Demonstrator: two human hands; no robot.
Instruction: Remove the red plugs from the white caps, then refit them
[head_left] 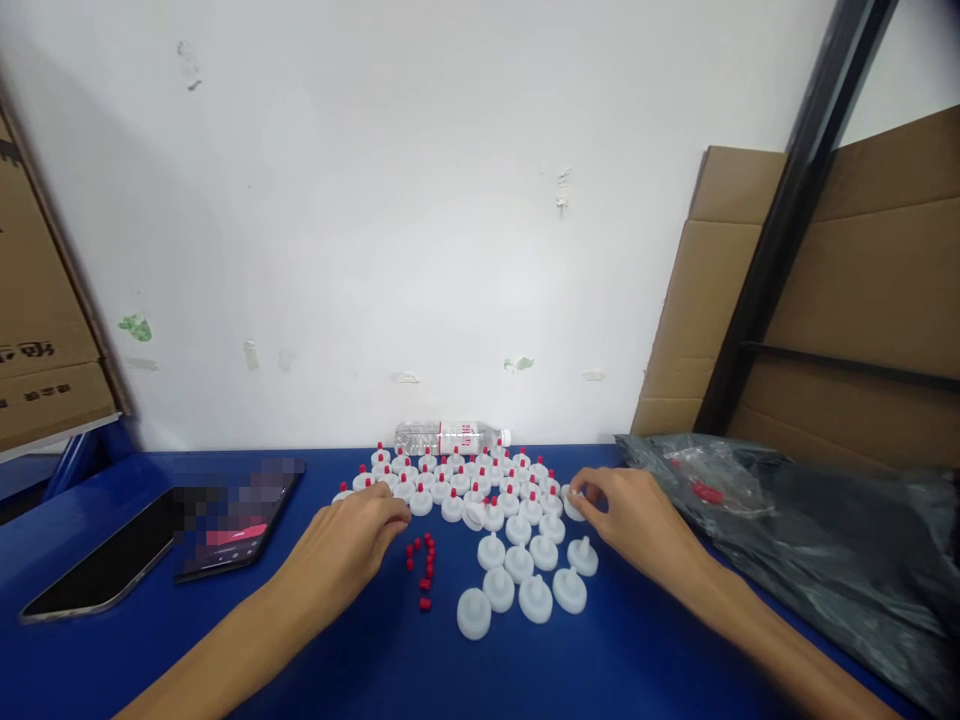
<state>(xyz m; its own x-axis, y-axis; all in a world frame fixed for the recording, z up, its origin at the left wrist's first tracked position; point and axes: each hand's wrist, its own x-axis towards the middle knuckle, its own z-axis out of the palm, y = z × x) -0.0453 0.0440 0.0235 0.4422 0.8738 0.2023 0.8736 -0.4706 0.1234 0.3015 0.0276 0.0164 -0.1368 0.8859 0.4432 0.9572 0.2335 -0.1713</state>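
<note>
My left hand (358,525) is over the left side of the group, its fingers pinched together; anything between the fingertips is hidden. Just right of it lie several loose small red caps (425,584) on the blue table (337,665). My right hand (626,508) pinches a white nozzle lid (572,504) at the right edge of the group. Toward the wall stand many white lids with red caps on their nozzles (452,506). Nearer me are several white lids with bare nozzles (535,599). One white lid (474,515) among them is tilted.
A clear plastic bottle (457,438) lies along the wall behind the lids. Two phones (105,560) (240,520) rest at the left. On the right is a dark plastic bag (817,540), with a clear bag of red pieces (709,490) on it. Cardboard (686,310) leans behind.
</note>
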